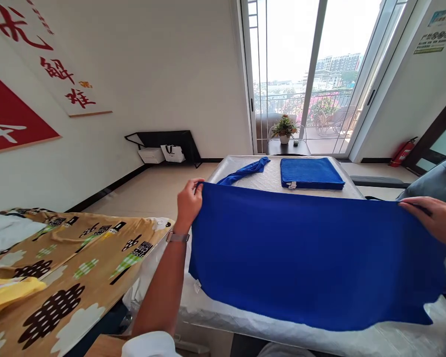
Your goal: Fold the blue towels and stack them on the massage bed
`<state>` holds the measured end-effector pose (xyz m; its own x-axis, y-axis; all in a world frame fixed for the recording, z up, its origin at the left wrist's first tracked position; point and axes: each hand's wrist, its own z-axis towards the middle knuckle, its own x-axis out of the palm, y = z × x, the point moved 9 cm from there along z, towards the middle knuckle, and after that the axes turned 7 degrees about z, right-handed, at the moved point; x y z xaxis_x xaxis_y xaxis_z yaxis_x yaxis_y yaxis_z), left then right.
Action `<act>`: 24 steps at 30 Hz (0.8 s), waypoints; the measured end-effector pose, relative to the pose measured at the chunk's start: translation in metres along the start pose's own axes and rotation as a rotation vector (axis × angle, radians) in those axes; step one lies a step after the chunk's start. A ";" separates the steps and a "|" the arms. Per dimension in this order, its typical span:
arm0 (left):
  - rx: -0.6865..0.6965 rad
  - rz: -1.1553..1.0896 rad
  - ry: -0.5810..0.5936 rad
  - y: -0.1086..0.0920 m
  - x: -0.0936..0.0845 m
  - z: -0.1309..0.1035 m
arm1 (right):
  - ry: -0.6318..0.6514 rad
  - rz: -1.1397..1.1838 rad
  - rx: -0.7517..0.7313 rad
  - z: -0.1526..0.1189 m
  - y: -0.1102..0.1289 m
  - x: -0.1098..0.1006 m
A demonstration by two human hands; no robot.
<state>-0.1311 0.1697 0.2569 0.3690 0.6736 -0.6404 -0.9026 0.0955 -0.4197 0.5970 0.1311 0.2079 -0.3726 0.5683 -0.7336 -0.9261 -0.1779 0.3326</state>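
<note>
A blue towel point(305, 253) is stretched wide between my two hands, its upper edge nearly straight and its lower part hanging over the plastic-covered bed. My left hand point(190, 202) pinches the upper left corner. At the upper right corner, my right hand point(433, 218) grips the edge between thumb and fingers. A small white tag shows at the towel's lower left. Beyond it lies a neat stack of folded blue towels point(312, 171), also with a white tag. To the left of that stack is a twisted, crumpled blue towel point(245, 171).
Plastic wrap covers the bed point(223, 317) under the towel. At left is another surface with a tan patterned sheet point(96, 253). A potted plant point(284, 130) stands on a small table by the glass door. A fire extinguisher point(403, 152) sits at the right wall.
</note>
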 end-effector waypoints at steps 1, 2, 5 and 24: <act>0.001 0.064 0.089 0.010 0.033 -0.002 | 0.153 -0.030 -0.022 0.007 0.000 0.034; -0.004 0.136 0.170 0.020 0.064 -0.006 | 0.262 -0.055 -0.049 0.011 0.002 0.064; 0.006 0.317 0.363 0.042 0.137 -0.021 | 0.449 -0.180 -0.083 0.014 0.009 0.145; 0.336 0.370 0.716 0.052 0.166 -0.172 | 0.509 -0.158 -0.115 -0.136 0.060 0.224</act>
<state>-0.0787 0.1605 0.0188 -0.0126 0.0920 -0.9957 -0.9680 0.2487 0.0352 0.4501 0.1386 -0.0168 -0.1830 0.1397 -0.9731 -0.9630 -0.2245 0.1489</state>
